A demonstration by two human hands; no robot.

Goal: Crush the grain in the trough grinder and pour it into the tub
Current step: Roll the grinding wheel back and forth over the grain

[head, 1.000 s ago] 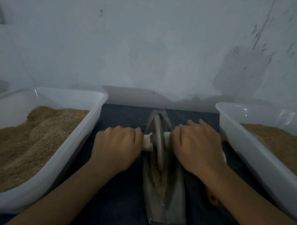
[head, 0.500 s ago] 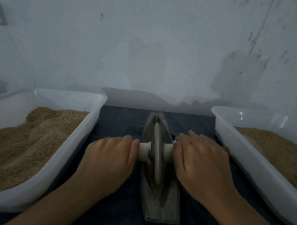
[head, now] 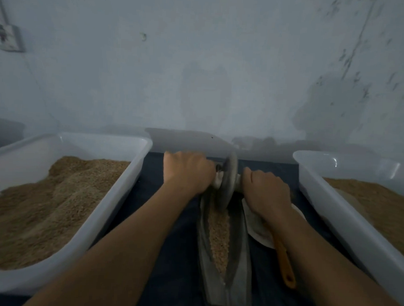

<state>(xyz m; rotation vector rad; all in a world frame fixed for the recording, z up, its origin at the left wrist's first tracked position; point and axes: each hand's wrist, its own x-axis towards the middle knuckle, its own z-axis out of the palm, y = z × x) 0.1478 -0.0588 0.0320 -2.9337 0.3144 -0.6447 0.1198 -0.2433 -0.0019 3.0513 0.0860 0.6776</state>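
A grey metal trough grinder [head: 237,277] lies lengthwise in front of me on the dark cloth, with light brown grain [head: 218,234] along its groove. Its grinding wheel [head: 228,179] stands at the far end of the trough. My left hand [head: 187,170] grips the wheel's white axle handle on the left side, and my right hand [head: 267,190] grips the handle on the right side. A white tub [head: 115,209] heaped with brown grain sits to the left. A second white tub [head: 328,209] with brown grain sits to the right.
A white dish [head: 262,238] and an orange-handled tool [head: 284,263] lie between the trough and the right tub, partly under my right forearm. A pale wall rises just behind the trough's far end. Dark cloth [head: 173,262] covers the surface between the tubs.
Both hands have pushed the wheel away from me, from the near middle of the trough to its far end. The grain in the near part of the groove is now uncovered.
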